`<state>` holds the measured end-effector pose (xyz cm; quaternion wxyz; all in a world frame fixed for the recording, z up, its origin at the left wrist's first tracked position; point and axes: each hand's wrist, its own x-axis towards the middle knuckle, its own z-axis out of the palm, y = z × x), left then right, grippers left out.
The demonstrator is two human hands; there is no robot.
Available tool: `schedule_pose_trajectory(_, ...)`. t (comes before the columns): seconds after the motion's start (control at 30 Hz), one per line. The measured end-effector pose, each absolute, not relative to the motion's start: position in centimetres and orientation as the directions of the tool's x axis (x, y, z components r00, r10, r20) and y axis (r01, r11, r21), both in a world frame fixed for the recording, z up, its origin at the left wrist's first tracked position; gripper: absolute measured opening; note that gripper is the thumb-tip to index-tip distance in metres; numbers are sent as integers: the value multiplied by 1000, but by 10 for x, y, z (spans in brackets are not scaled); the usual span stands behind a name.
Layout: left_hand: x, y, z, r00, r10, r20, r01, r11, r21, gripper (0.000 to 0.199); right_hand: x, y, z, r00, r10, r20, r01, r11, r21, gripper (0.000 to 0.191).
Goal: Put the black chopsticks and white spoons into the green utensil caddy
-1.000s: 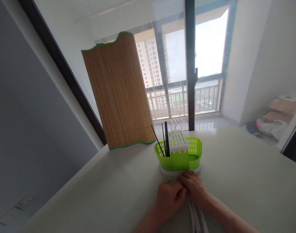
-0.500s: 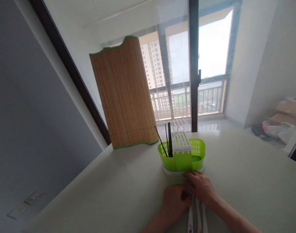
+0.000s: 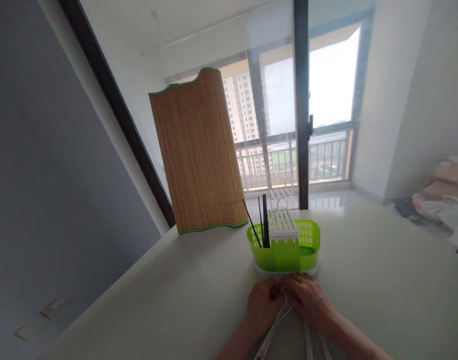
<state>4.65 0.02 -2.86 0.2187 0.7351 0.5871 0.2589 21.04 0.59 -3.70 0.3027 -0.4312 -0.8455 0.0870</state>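
Observation:
My left hand [image 3: 263, 302] is closed in a pinch on a whitish fabric strap [image 3: 274, 327] that runs down toward the bottom edge. Right against it, my right hand [image 3: 310, 299] is closed over the same bunch, with fingertips meeting the left ones. More pale strap lengths [image 3: 308, 337] hang below my right wrist; what they belong to is out of view. Just beyond my fingers stands a bright green plastic basket [image 3: 283, 257] on a white base. A white slotted rack [image 3: 283, 223] tops its middle, and thin black sticks [image 3: 265, 220] stand in its left compartment.
The pale table [image 3: 169, 300] reaches to the glass window. A bamboo mat [image 3: 199, 155] with green edging stands upright behind and left of the basket. Beyond the glass is a white wire rack [image 3: 283, 192]. Boxes [image 3: 452, 172] and bags lie at the far right.
My left hand has shifted left and slightly up, drawing one strap out to the left. The straps, bunched together before, now spread apart. The camera view has tilted slightly.

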Motion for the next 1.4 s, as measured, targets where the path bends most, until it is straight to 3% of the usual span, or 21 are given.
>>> schedule_pose_trajectory(0.1,34,1,-16,88,979,185,718,-191,670,15,210,5,-37,-424,783,455,675,608,-418,24)
schedule_pose_trajectory(0.23,16,-1,16,-24,926,378,694,-256,673,23,209,5,-40,-441,775,453,673,619,-404,27)
schedule_pose_trajectory(0.37,-1,5,62,-241,726,644,661,-363,657,23,207,4,-42,-461,775,433,687,620,-378,23)
schedule_pose_trajectory(0.47,-8,19,93,-349,544,763,675,-419,608,20,206,3,-41,-470,772,428,685,624,-376,20)
schedule_pose_trajectory(0.67,-5,57,107,-309,475,824,732,-434,525,18,206,3,-40,-479,778,407,682,622,-385,19)
schedule_pose_trajectory(0.8,-2,78,101,-330,468,820,699,-462,545,17,205,3,-40,-485,780,396,690,619,-375,18)
schedule_pose_trajectory(1.0,-6,92,116,-463,351,814,640,-502,581,22,204,2,-39,-487,782,389,694,617,-370,15)
schedule_pose_trajectory(1.17,-3,100,106,-315,504,804,749,-389,537,20,204,1,-37,-498,777,385,703,622,-345,17)
schedule_pose_trajectory(1.4,1,110,75,-205,819,536,893,-68,446,21,204,2,-37,-492,769,408,707,626,-329,19)
